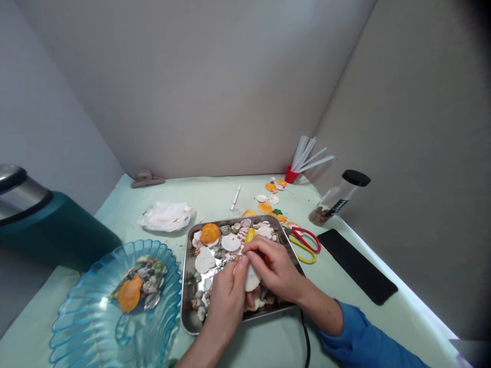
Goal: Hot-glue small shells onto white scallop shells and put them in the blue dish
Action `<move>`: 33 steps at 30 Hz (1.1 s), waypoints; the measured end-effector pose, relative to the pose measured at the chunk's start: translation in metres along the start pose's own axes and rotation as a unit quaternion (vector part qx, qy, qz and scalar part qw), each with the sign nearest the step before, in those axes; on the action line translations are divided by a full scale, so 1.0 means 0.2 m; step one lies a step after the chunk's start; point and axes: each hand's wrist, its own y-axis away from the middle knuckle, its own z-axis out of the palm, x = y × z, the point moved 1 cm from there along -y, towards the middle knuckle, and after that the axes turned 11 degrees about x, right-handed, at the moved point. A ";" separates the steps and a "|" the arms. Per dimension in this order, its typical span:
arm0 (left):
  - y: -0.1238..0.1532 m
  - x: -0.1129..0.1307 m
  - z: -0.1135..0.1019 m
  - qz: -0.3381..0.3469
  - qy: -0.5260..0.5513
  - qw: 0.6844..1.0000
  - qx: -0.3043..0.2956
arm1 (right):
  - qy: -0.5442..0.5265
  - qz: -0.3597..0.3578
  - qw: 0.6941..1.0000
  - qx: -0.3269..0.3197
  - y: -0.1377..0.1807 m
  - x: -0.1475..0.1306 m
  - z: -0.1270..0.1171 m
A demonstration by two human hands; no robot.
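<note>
Over a metal tray filled with several seashells, both my hands meet. My left hand and my right hand are closed together on a white shell, fingertips pinching near its top edge. An orange scallop shell and white flat shells lie in the tray's far half. A yellow object sits just beyond my right fingers. My right arm wears a blue sleeve.
A blue scalloped glass bowl with shells stands at the left. Red and yellow scissors, a black phone, a tilted jar, a red cup of sticks, crumpled plastic and loose shells surround the tray.
</note>
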 end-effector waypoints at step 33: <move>0.01 0.03 0.00 -0.001 0.009 1.000 -0.002 | -0.017 0.039 0.999 -0.008 0.00 0.00 -0.01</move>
